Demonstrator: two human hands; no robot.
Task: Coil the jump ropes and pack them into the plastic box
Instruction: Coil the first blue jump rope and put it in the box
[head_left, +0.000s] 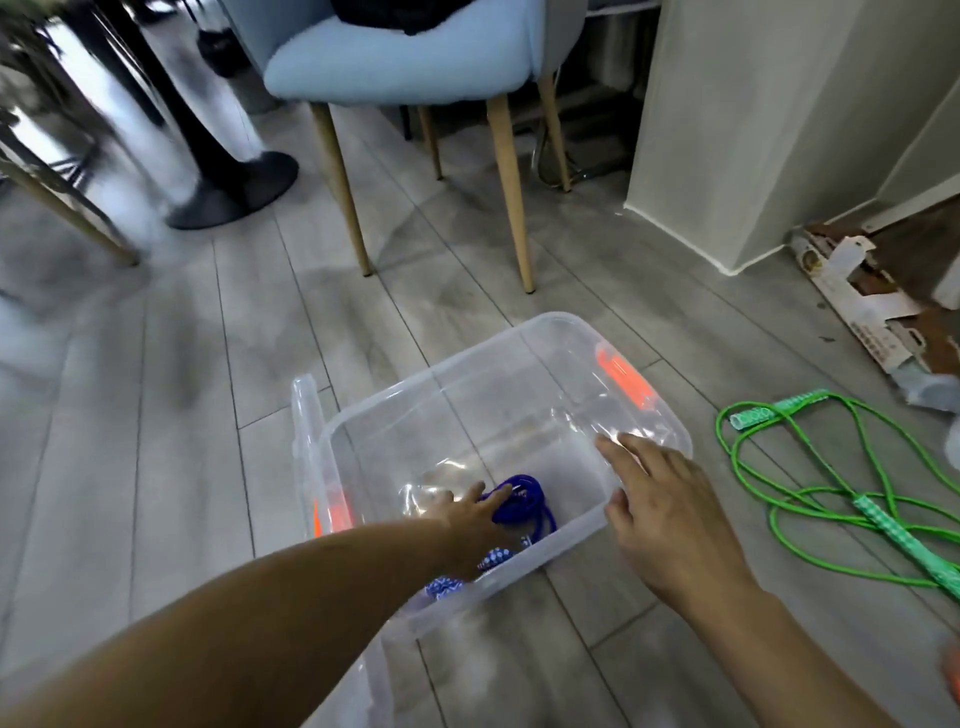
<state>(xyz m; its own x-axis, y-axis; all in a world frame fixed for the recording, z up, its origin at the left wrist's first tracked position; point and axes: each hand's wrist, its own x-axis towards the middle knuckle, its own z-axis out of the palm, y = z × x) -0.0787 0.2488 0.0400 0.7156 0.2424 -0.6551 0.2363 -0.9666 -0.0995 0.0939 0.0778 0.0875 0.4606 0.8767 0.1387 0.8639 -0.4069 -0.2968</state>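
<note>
A clear plastic box (639, 405) with orange latches stands on the grey floor in front of me. Inside it lies a coiled blue jump rope (524, 501) with patterned blue-and-white handles. My left hand (470, 512) reaches into the box, its straight fingers resting on the blue coil. My right hand (657, 499) hovers over the box's right near rim with fingers spread, holding nothing. A green jump rope (831, 499) lies loose and uncoiled on the floor to the right of the box.
The box's clear lid (306, 415) leans against its left side. A light blue chair (405, 57) with wooden legs stands behind the box. Flattened cardboard packaging (857, 301) lies by a wall corner at the right. A black round base (234, 192) sits at back left.
</note>
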